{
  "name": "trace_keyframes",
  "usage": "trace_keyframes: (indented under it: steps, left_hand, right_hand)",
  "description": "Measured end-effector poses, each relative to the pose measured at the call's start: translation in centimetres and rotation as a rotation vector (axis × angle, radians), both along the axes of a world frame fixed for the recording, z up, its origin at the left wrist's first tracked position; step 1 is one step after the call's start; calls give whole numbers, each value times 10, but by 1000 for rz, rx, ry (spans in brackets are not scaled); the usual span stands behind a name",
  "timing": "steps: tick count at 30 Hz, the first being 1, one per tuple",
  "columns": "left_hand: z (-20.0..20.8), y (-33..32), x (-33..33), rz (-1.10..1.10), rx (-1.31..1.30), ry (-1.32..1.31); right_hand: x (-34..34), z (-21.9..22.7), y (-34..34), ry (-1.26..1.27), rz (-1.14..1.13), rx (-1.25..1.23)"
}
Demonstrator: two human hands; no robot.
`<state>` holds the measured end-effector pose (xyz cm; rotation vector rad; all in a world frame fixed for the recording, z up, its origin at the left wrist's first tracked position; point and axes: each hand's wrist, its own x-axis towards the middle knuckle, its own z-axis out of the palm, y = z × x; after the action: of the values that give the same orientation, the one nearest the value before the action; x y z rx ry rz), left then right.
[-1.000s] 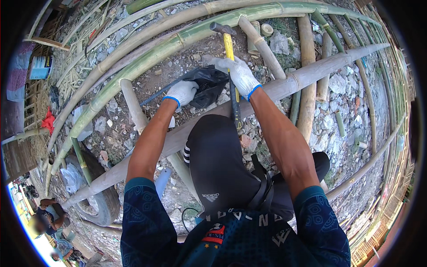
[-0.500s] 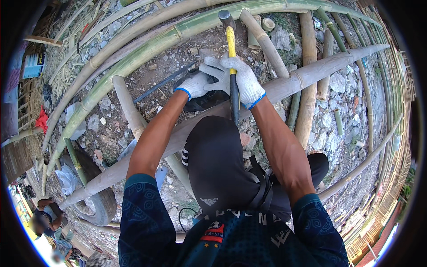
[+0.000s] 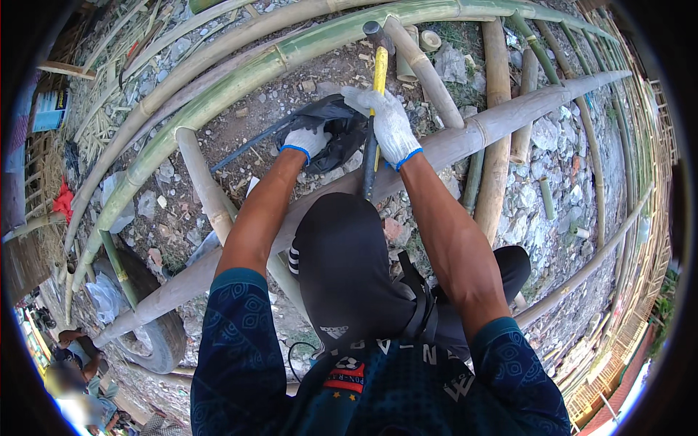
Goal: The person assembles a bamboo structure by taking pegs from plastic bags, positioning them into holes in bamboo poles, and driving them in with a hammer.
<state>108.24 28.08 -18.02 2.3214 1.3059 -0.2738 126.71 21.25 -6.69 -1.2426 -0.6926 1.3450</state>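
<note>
My left hand, in a white knit glove with a blue cuff, reaches into a crumpled black plastic bag. The bag hides its fingers. My right hand, gloved the same way, is closed around a sledgehammer with a yellow and black handle and a dark metal head. The hammer's head points away from me and its black handle end is near my knee. Some right fingers stretch left past the handle and touch the bag's upper edge. Both hands are just beyond a thick grey bamboo pole.
A long green bamboo pole curves across the far side, joined to the grey one by short crosspieces. Stony ground with a thin dark rod lies between. A tire is at lower left; people sit beyond it.
My left hand has gone from beside my right fingers into the bag, which now rises around it. My right hand and the hammer have shifted slightly left, the handle tilting.
</note>
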Motion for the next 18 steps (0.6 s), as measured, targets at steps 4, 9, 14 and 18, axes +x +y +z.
trace_keyframes:
  steps: [4,9,14,18]
  left_hand:
    - [-22,4,13,-25,98,-22]
    - [-64,20,8,78,342,-170]
    - [-47,31,-20,172,-60,133]
    - [-13,20,-24,233,-201,88]
  right_hand:
    - [-1,10,-7,-127,32,-100]
    - [-10,5,-3,-188,87,-73]
    - [-10,10,-6,-153,98,-70]
    - [-2,19,-6,-203,109,-97]
